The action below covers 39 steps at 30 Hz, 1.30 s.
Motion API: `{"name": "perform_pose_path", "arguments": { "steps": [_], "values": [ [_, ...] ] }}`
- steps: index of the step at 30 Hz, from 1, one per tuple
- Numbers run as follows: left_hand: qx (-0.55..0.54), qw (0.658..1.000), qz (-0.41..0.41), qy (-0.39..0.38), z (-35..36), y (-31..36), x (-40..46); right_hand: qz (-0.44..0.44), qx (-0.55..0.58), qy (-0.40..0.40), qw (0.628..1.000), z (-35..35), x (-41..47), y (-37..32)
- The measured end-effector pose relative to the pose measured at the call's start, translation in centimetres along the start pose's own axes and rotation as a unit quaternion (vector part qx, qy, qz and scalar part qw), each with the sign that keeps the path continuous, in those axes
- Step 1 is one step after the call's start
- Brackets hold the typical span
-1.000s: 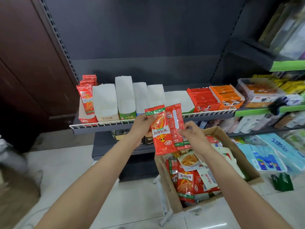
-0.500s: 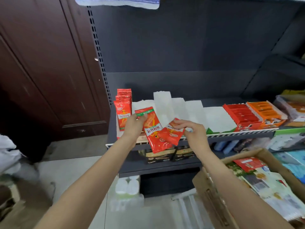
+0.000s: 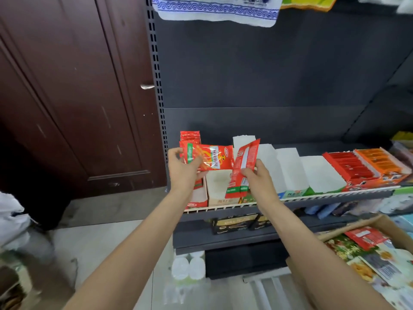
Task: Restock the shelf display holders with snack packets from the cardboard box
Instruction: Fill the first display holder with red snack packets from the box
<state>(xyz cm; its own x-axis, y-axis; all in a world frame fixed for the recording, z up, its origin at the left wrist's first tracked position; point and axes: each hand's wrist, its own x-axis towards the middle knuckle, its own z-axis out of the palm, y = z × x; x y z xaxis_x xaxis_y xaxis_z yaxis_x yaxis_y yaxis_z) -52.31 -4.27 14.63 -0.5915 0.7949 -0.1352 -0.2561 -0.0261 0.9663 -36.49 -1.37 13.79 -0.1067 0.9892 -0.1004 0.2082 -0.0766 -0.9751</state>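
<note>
Above the left end of the wire-fronted shelf (image 3: pixel 290 199), both hands work apart from each other, each with its own red snack packet. To the left of the shelf stands a dark brown door (image 3: pixel 73 97). The left hand (image 3: pixel 182 170) grips the green-striped end of a red packet (image 3: pixel 210 158) that lies sideways, printed face toward the camera, above the leftmost white display holder (image 3: pixel 197 194). Behind that packet, more red packets (image 3: pixel 190 136) stand upright in the same holder at the shelf's back. Just to the right, the second holder (image 3: pixel 218 186) shows a white open interior. The right hand (image 3: pixel 257 177) pinches a second red packet (image 3: pixel 243 166), held nearly upright with its back side showing, over the boundary between the second holder and the next white holders (image 3: pixel 288 166) further along the shelf. Beyond those, still on the shelf, sit red boxes (image 3: pixel 348 167) and orange boxes (image 3: pixel 380 161). Below the shelf's right end, at the lower right, the cardboard box (image 3: pixel 388 222) holds mixed snack packets (image 3: pixel 366 238).
</note>
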Motion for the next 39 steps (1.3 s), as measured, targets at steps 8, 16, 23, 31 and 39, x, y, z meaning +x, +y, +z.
{"name": "perform_pose_path", "arguments": {
  "steps": [8,16,23,31,39],
  "values": [
    [0.214,0.962,-0.064,-0.159,-2.2,-0.1,1.5,0.032,0.017,0.011,0.999,2.3,0.7,0.2],
    [0.137,0.979,-0.076,-0.133,-5.1,0.0,2.2,0.021,0.061,-0.028,0.997,5.2,1.4,-0.2],
    [0.173,0.96,-0.014,-0.22,-4.6,-0.4,3.3,0.003,0.072,-0.099,0.993,9.0,2.7,-1.9],
    [0.122,0.962,-0.062,-0.236,-3.3,-0.5,5.5,-0.053,-0.02,-0.154,0.986,8.4,6.0,-1.6],
    [0.252,0.953,0.062,-0.156,-3.8,-0.9,7.9,-0.055,-0.067,-0.149,0.985,8.8,8.1,-0.5]
  ]
}}
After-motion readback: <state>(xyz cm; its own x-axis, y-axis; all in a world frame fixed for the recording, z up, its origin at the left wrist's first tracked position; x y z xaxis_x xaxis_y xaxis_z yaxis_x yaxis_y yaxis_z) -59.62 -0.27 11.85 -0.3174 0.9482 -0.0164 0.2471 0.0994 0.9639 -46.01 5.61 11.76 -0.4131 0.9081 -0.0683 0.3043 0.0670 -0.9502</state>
